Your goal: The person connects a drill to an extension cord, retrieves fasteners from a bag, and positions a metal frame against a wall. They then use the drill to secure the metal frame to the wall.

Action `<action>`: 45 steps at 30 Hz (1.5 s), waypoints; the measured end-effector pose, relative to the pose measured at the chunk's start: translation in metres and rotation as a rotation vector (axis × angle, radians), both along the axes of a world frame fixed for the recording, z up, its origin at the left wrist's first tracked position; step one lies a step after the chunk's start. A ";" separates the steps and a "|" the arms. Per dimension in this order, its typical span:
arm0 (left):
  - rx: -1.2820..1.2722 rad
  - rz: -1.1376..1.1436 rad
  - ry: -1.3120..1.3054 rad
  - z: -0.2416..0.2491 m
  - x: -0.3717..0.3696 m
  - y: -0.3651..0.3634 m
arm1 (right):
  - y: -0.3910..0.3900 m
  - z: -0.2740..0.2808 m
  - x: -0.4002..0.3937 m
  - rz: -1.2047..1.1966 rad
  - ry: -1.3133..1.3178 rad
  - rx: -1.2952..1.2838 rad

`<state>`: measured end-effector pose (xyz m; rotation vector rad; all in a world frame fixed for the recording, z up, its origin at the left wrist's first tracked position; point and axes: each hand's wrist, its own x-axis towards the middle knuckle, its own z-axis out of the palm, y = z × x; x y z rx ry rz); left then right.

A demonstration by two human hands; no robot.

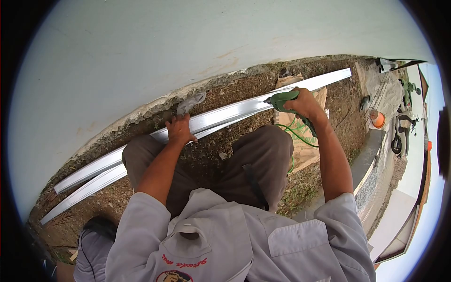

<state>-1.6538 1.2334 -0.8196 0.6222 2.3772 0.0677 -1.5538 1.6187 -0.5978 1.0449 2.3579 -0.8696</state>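
My right hand (305,104) is wrapped round the handle of a green power drill (283,99). Its tip points left and meets, or nearly meets, a long silvery metal channel (225,114). My left hand (179,130) grips the same channel further left, fingers over the far edge and thumb on the near side. A second metal strip (89,189) lies partly under and beside the channel. Just beyond my left fingers is a crumpled clear plastic bag (191,102). A green cord (300,136) hangs below the drill.
A pale wall (164,42) runs along the far side of the soil. Under the channel's right part lies a brown paper sack (307,152). Further right are an orange bucket (377,118), a concrete ledge (369,152) and a parked motorbike (401,131). Another person's leg (96,249) shows at lower left.
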 end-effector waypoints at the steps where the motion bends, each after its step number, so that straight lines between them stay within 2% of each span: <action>1: 0.000 -0.002 -0.004 0.000 0.000 0.000 | 0.000 -0.001 0.001 0.001 0.003 0.007; 18: 0.009 0.007 -0.045 0.006 0.001 0.000 | 0.000 -0.007 0.018 -0.013 0.055 0.006; 28: 0.006 -0.026 -0.123 0.005 -0.008 0.000 | -0.015 0.016 0.006 -0.010 0.004 0.051; 37: -0.022 -0.028 -0.048 0.008 -0.004 0.002 | -0.002 0.004 0.008 -0.003 0.013 0.010; 45: -0.009 -0.005 -0.103 0.006 -0.005 0.002 | -0.001 -0.002 0.014 0.011 0.023 0.032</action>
